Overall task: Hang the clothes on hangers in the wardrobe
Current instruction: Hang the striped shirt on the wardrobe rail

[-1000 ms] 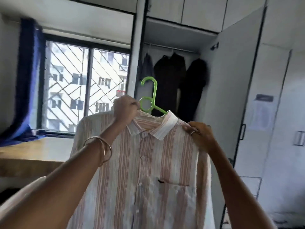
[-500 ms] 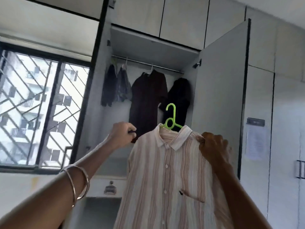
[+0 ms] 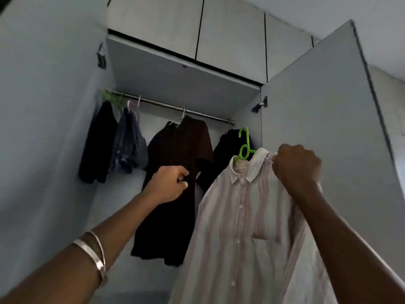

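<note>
Nearest you, two thin metal bangles [image 3: 96,255] ring your left forearm, their bands smooth and pale. Your left hand [image 3: 168,185] is curled, thumb against fingers, in front of a dark brown shirt [image 3: 175,172]; whether that grip pinches the cloth or holds nothing is hard to tell. Your right hand [image 3: 295,165] has its grip closed round the shoulder of the striped shirt [image 3: 241,227], a thin, limp, button-front cloth with pale pink and white stripes, a stiff collar and a chest pocket; its lower part runs off the frame. The shirt sits on a bright green plastic hanger [image 3: 245,148] whose hook stands free below the rail [image 3: 171,106]. Farther in, the round metal rail carries dark clothes, blurred and hard to read: a black garment [image 3: 96,145] at the left, a bluish patterned one [image 3: 129,141] beside it, another black one [image 3: 225,150] partly hidden behind the hanger. The flat grey wardrobe door [image 3: 328,106] stands open at your right.
</note>
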The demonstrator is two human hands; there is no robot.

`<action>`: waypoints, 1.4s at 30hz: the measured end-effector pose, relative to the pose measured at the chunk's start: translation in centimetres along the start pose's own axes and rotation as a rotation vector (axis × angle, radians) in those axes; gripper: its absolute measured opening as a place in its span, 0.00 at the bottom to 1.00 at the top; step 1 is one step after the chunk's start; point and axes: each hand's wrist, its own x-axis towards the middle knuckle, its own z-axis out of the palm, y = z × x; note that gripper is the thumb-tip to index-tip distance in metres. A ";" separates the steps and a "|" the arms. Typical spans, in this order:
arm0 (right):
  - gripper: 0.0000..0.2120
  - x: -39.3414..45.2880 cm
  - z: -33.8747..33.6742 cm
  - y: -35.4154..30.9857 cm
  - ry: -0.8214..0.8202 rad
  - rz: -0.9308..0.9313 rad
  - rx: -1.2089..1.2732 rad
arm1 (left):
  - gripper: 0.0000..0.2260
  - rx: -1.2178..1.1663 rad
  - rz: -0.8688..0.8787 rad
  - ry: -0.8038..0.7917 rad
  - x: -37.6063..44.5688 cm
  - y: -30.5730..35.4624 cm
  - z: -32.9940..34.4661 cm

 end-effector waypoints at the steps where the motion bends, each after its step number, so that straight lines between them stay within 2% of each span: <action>1: 0.08 0.7 -0.3 0.1 0.038 0.009 -0.017 | 0.16 0.028 0.014 -0.001 0.2 0.3 0.0; 2: 0.08 3.0 1.5 -0.6 0.121 -0.007 -0.003 | 0.17 0.051 0.057 0.034 3.7 -0.6 1.8; 4: 0.09 5.4 1.9 -1.5 0.165 0.018 0.016 | 0.18 0.133 0.108 0.052 6.8 -0.7 2.2; 7: 0.11 9.0 6.8 -3.7 0.248 0.012 0.037 | 0.20 0.238 0.182 0.095 12.9 -1.6 6.5; 11: 0.14 11.8 12.1 -6.7 0.236 -0.021 0.064 | 0.25 0.502 0.203 0.114 17.9 -1.8 10.6; 15: 0.14 17.6 16.6 -9.5 0.224 -0.015 0.156 | 0.23 0.826 0.313 0.211 26.0 -1.8 13.7; 18: 0.13 21.6 19.1 -10.3 0.231 0.036 0.232 | 0.22 1.057 0.340 0.148 31.3 -2.1 15.6; 21: 0.12 24.8 22.2 -11.2 0.243 0.057 0.275 | 0.22 1.383 0.301 0.130 34.2 -3.0 17.4; 23: 0.12 26.5 24.0 -11.8 0.256 0.068 0.286 | 0.20 1.502 0.238 0.180 35.4 -4.2 17.0; 27: 0.12 30.1 28.6 -12.8 0.248 0.093 0.314 | 0.16 1.318 0.191 0.401 37.3 -6.4 16.4; 31: 0.12 32.7 31.9 -12.4 0.221 0.159 0.345 | 0.14 1.081 0.110 0.531 37.2 -5.8 15.3; 35: 0.11 34.4 34.0 -14.6 0.225 0.120 0.358 | 0.09 0.910 0.114 0.660 37.7 -6.7 13.2; 39: 0.12 36.6 34.2 -18.1 0.244 0.071 0.363 | 0.10 1.118 0.180 0.790 39.9 -7.8 12.2; 42: 0.14 37.3 34.7 -20.3 0.229 0.044 0.376 | 0.17 1.177 0.446 0.769 40.9 -7.9 12.8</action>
